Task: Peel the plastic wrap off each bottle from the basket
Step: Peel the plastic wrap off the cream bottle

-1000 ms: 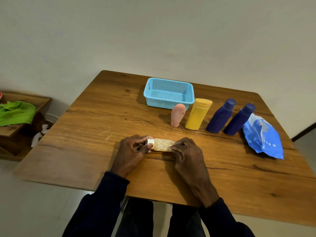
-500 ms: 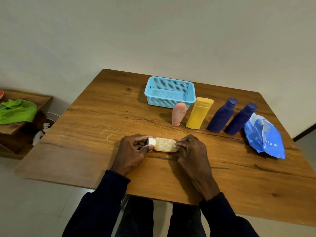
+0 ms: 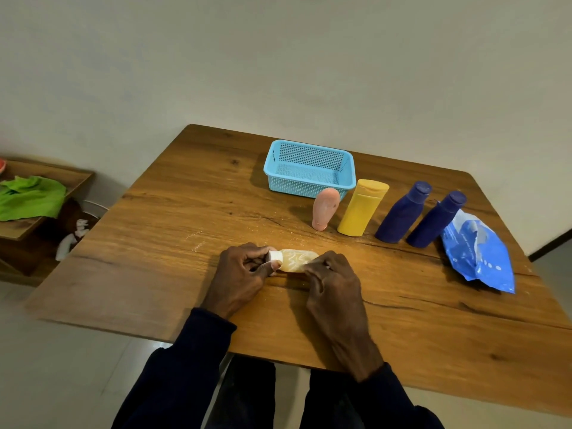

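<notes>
Both of your hands are clamped on the small translucent yellowish bottle (image 3: 295, 260), which lies on its side on the wooden counter (image 3: 173, 218) just below the middle of the frame. Your left hand (image 3: 244, 270) pinches the end with the white cap (image 3: 275, 256) between thumb and curled fingers. Your right hand (image 3: 332, 280) curls over the other end and hides the base. The stretch of the bottle visible between your hands looks crinkled and streaked, like clear film, but no loose edge of wrap can be made out.

Above the bottle, right of centre, a light blue perforated plastic basket (image 3: 306, 188) sits on the counter. Just below it a row of upright bottles runs toward the right edge:
- a pink rounded bottle (image 3: 324, 209) just in front of the basket
- a yellow plastic flip-top bottle (image 3: 362, 207) beside it
- a dark blue plastic bottle (image 3: 402, 213)
- a second dark blue bottle (image 3: 435, 219) close to the first

A crumpled blue plastic bag (image 3: 478, 252) lies against the last bottle at the right of the frame. At the left edge, off the counter, a green cloth (image 3: 31, 196) lies on a low wooden shelf (image 3: 18, 226).
</notes>
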